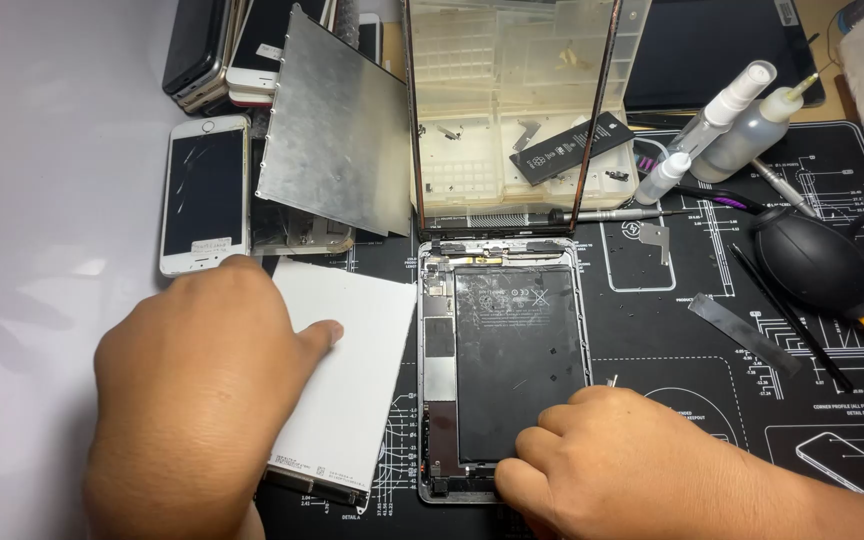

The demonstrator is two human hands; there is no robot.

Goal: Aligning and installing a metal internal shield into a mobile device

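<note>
Black battery: the battery (pixel 517 365) fills the middle of the opened tablet shell (pixel 500 370), which lies flat on the dark repair mat (pixel 712 350) at centre.
Right hand: the right hand (pixel 632 465) is curled at the shell's lower right edge, knuckles over the battery's bottom corner; fingertips are tucked under, so whether they pinch anything cannot be told.
Left hand: the left hand (pixel 197 390) rests palm down on the white backlight panel (pixel 347 370) just left of the shell, fingers loosely extended, pressing and not gripping.
Handling judgement: work at the battery's edge looks best done slow and shallow, with the shell held flat and the pressure kept off the cell's face.
Lifted glass: the screen glass (pixel 507 110) stands upright, hinged at the shell's top edge, leaning against a clear parts box (pixel 527 100); a jolt could tip it.
Metal shield plate: the plate (pixel 337 125) is propped tilted behind the white panel.
Left side: a white phone (pixel 204 195) lies face up, with a stack of phones (pixel 227 50) behind it.
Right side: spray bottles (pixel 732 120), a black air blower (pixel 812 265), a loose phone battery (pixel 572 148) and a screwdriver (pixel 612 214) crowd the mat beyond the shell.
</note>
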